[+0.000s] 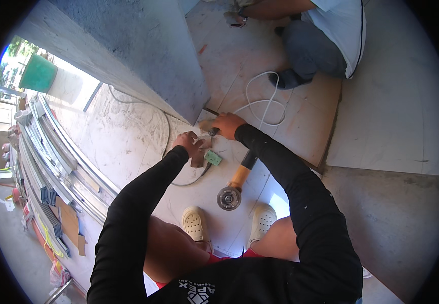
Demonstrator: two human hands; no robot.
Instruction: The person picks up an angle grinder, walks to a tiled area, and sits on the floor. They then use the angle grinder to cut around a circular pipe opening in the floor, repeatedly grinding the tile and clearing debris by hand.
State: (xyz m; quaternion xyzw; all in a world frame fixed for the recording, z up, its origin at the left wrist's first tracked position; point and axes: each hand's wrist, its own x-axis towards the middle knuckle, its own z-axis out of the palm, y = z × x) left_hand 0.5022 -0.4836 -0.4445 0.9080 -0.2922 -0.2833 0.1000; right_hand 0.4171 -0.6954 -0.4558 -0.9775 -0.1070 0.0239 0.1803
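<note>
My left hand [189, 143] is low over the tiled floor with its fingers curled. Just below it lies a flat brown piece [197, 160]; whether the fingers grip it is hard to see. My right hand [229, 125] is closed beside the foot of the wall, by a small dark object [213, 131] at its fingertips, too small to name. A green box-shaped socket [213, 157] with a dark cable rests close to my left hand. Below my right forearm lies an orange and black angle grinder [238, 178], its round disc toward my feet. Neither hand touches it.
A grey wall corner [164, 61] rises ahead. A white cable [265, 101] loops on the floor near a crouching person [321, 45] at the far right. Metal profiles [60, 147] are stacked at the left, with cardboard [70, 223] and a green bucket [38, 73].
</note>
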